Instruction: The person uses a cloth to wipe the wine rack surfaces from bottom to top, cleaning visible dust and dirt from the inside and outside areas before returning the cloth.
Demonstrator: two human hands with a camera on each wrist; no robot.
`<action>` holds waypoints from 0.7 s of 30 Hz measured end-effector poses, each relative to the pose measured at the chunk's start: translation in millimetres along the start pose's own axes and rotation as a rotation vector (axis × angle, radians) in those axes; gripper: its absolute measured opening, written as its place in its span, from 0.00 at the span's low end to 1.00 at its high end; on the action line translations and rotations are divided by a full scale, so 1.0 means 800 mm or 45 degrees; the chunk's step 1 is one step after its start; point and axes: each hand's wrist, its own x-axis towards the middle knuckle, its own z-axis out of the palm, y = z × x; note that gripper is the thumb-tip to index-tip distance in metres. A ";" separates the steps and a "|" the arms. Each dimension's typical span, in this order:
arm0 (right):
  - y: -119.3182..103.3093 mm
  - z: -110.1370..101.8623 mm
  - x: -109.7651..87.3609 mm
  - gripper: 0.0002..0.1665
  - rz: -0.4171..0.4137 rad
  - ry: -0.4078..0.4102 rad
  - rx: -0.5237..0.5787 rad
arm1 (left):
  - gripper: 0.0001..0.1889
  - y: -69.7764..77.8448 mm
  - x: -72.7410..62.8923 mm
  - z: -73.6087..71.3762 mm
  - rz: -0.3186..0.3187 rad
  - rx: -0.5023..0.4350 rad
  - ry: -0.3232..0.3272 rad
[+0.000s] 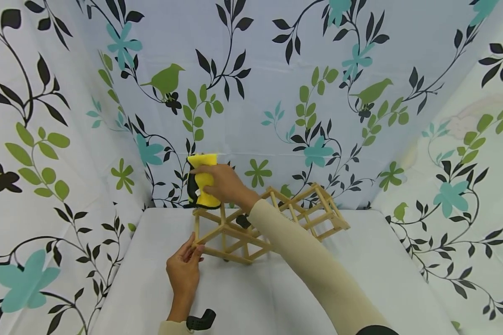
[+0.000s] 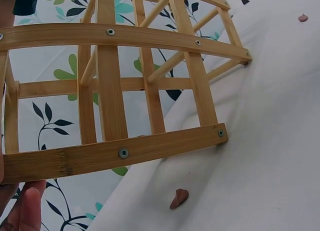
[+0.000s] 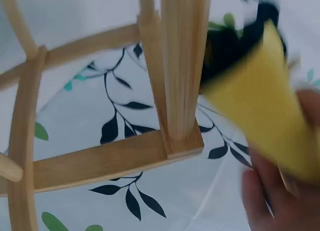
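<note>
A light wooden rack (image 1: 234,231) of crossed slats and round dowels stands in zigzag form on the white-covered table. My left hand (image 1: 184,270) grips its near left corner, thumb and fingers around the slat. In the left wrist view only some fingertips (image 2: 31,208) show below the slat (image 2: 90,158). A yellow cloth (image 1: 206,179) with a black edge and underside is bunched in my right hand (image 1: 228,184), above the rack's left end. Close up in the right wrist view, the cloth (image 3: 265,101) is blurred and beside a rack post (image 3: 182,66); contact cannot be told.
A patterned curtain (image 1: 251,116) with leaves and birds hangs behind the table (image 1: 243,298) and at both sides. Small reddish-brown bits (image 2: 179,198) lie on the white cover. The rack's right section (image 1: 318,211) extends behind my right forearm (image 1: 310,260).
</note>
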 end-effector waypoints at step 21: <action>-0.003 0.011 -0.002 0.29 -0.172 0.049 -0.440 | 0.25 -0.002 0.000 -0.003 -0.006 -0.007 -0.041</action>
